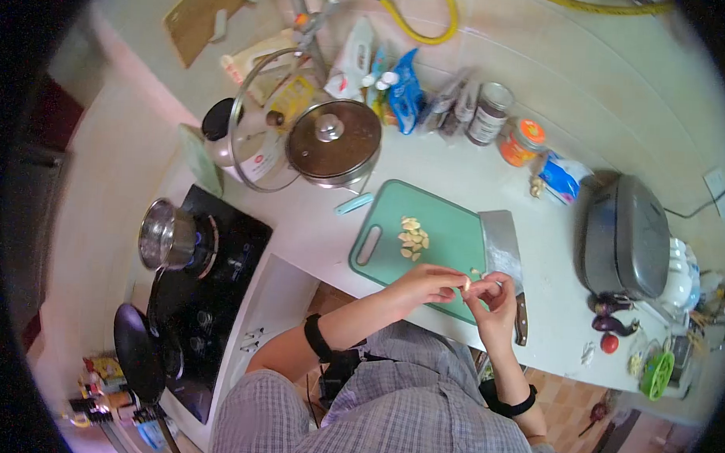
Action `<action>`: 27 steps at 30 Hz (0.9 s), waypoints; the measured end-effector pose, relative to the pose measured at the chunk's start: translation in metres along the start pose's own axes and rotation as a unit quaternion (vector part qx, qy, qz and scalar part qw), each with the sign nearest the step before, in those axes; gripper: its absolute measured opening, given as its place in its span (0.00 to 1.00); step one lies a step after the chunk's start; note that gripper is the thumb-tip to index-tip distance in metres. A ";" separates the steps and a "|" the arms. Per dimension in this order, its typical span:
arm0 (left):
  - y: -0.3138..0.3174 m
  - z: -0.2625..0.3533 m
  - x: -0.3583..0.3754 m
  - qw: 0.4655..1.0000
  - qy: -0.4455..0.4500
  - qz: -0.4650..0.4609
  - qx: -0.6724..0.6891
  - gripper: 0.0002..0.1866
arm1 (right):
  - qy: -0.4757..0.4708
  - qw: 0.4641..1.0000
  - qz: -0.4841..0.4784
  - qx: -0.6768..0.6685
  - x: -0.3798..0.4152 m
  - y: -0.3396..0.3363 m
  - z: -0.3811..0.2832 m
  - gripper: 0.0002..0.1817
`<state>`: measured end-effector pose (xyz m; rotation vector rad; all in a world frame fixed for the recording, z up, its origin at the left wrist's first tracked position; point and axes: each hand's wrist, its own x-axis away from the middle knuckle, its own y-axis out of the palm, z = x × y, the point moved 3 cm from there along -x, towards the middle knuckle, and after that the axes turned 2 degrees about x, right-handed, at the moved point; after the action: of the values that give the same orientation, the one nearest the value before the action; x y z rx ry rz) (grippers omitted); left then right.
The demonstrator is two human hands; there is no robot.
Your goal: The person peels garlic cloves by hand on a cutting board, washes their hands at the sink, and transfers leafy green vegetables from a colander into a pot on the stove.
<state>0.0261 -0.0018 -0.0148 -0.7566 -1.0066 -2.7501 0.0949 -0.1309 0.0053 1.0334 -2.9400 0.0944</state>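
While over the green cutting board [446, 229] (cleaver [502, 243] alongside), left hand [424, 283] and right hand [492, 299] both pinched on one garlic clove [467, 285].

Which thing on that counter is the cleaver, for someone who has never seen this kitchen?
Find the green cutting board in the middle of the white counter, just beyond the person's hands. The cleaver lies along the board's right edge, its brown handle toward the person. It is the only broad, grey, rectangular blade there.
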 end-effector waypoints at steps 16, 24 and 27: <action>0.023 0.008 -0.002 0.951 0.200 0.016 -0.233 0.13 | -0.005 1.000 0.023 0.001 -0.001 -0.017 -0.005 0.06; 0.024 0.011 -0.001 0.962 0.144 0.008 -0.234 0.14 | 0.016 0.999 0.023 -0.018 -0.001 -0.026 -0.005 0.05; 0.026 0.016 0.000 0.971 0.102 -0.002 -0.218 0.14 | 0.047 0.995 0.028 -0.078 -0.003 -0.033 0.004 0.06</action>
<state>0.0396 -0.0120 0.0112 -0.4966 -0.3668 -3.0096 0.1178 -0.1554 0.0028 0.9003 -2.8381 -0.0816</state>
